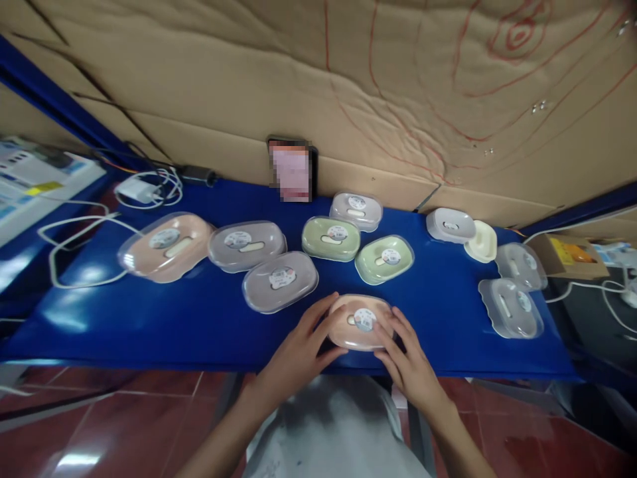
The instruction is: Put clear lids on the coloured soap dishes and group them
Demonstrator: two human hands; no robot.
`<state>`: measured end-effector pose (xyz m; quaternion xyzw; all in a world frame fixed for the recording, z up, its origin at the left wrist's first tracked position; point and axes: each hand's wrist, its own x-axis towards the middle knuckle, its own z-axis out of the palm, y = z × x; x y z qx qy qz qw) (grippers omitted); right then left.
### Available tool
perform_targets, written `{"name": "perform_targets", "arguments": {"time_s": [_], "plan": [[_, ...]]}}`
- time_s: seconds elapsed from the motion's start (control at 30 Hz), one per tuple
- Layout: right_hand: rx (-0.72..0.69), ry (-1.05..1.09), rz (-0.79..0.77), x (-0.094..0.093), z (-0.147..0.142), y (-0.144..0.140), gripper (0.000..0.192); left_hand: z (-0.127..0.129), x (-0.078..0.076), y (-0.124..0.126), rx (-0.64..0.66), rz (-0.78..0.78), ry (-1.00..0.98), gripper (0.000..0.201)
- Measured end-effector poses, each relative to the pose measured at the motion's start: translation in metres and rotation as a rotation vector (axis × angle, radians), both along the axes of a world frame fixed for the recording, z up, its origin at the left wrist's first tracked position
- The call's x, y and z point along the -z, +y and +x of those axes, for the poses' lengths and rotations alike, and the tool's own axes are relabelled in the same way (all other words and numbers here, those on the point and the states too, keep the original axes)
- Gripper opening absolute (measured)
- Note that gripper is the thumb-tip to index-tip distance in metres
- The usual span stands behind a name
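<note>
A pink oval box (343, 330) with a clear lid and a round printed sticker lies near the table's front edge. My left hand (311, 332) is closed on its left end, fingers over the lid's edge and thumb at the near side. Around the right end my right hand (405, 352) is closed in the same way, with some fingers on the lid. Just beyond are a grey lidded box (259, 285) to the left and two green lidded boxes, one (368, 265) at the right and the other (318, 249) farther back.
Another grey box (226, 252) and a larger pink box (149, 259) stand left. A phone (293, 171) leans on the cardboard wall (209, 86). Grey boxes (497, 318) and a cream dish (485, 242) sit right. White cables (89, 279) cross the blue table's (164, 332) left side.
</note>
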<state>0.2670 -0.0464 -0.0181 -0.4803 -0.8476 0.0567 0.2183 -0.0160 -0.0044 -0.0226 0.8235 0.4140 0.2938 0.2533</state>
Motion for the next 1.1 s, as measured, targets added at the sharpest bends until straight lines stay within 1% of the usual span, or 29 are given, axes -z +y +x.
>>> {"name": "perform_targets", "arguments": {"time_s": [0.1, 0.17, 0.33, 0.43, 0.5, 0.6, 0.67, 0.7, 0.77, 0.83, 0.9, 0.93, 0.97, 1.03, 1.1], "plan": [[-0.059, -0.036, 0.037, -0.005, 0.0, 0.006, 0.072, -0.004, -0.001, 0.0, -0.003, -0.039, 0.0, 0.08], [-0.074, -0.031, 0.043, -0.005, 0.0, 0.007, 0.073, -0.006, -0.001, 0.0, -0.018, -0.062, -0.017, 0.081], [-0.081, 0.012, -0.024, 0.006, -0.001, 0.01, 0.073, -0.008, 0.001, 0.002, -0.019, -0.08, -0.047, 0.084], [-0.043, 0.017, -0.046, 0.009, -0.002, 0.011, 0.075, -0.008, 0.002, 0.004, -0.041, -0.075, -0.041, 0.082], [-0.031, -0.004, -0.044, 0.004, 0.0, 0.012, 0.074, -0.008, 0.001, 0.005, -0.045, -0.045, -0.047, 0.076], [-0.076, -0.007, 0.029, -0.01, 0.006, 0.019, 0.076, -0.01, -0.008, 0.004, -0.027, 0.031, -0.078, 0.064], [-0.084, 0.024, 0.102, -0.019, 0.01, 0.03, 0.079, -0.013, -0.018, 0.004, -0.052, 0.108, -0.09, 0.059], [-0.065, 0.039, 0.138, -0.023, 0.012, 0.039, 0.081, -0.015, -0.023, 0.004, -0.093, 0.157, -0.078, 0.059], [0.01, 0.058, 0.196, -0.028, 0.013, 0.061, 0.083, -0.023, -0.031, 0.006, -0.228, 0.265, -0.004, 0.062], [0.092, 0.065, 0.218, -0.029, 0.008, 0.086, 0.084, -0.034, -0.034, 0.011, -0.387, 0.339, 0.128, 0.065], [0.146, 0.068, 0.203, -0.029, -0.001, 0.108, 0.085, -0.049, -0.031, 0.018, -0.516, 0.356, 0.252, 0.066], [0.159, 0.068, 0.189, -0.028, -0.006, 0.117, 0.085, -0.058, -0.027, 0.021, -0.552, 0.342, 0.296, 0.066], [0.166, 0.067, 0.175, -0.028, -0.011, 0.124, 0.085, -0.066, -0.023, 0.026, -0.565, 0.32, 0.323, 0.066], [0.157, 0.056, 0.154, -0.029, -0.018, 0.136, 0.085, -0.082, -0.015, 0.034, -0.538, 0.273, 0.341, 0.066], [0.106, 0.023, 0.135, -0.032, -0.017, 0.148, 0.086, -0.094, -0.01, 0.043, -0.503, 0.252, 0.336, 0.067]]}}
